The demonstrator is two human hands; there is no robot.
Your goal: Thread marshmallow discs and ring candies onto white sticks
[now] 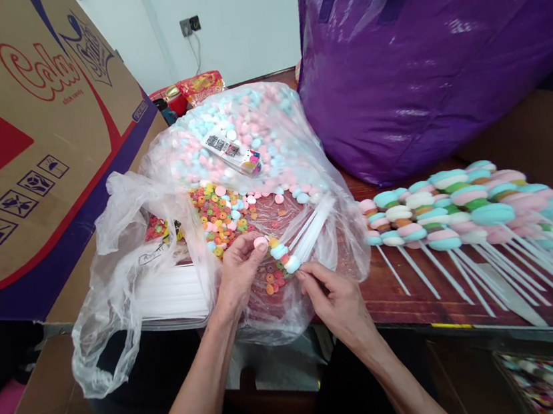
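Between thumb and fingers, my left hand (239, 265) pinches a pink marshmallow (261, 242) at the upper end of a candy skewer (278, 251). The skewer carries blue, white and pink marshmallows with gummy rings between them. My right hand (336, 300) is closed at its lower end, where the stick is mostly hidden by my fingers. Beneath both hands lies a clear plastic bag (296, 117) full of pastel marshmallows. Multicoloured gummy rings (215, 218) are heaped left of the skewer. Bare white sticks (312, 233) lie just to the right.
Finished-looking candy skewers (438, 210) are piled on the wooden table (394, 307) at right. A big purple bag (430, 60) stands behind them. At left are a cardboard box (45, 128), a crumpled plastic bag (126, 215) and a stack of white sticks (171, 294).
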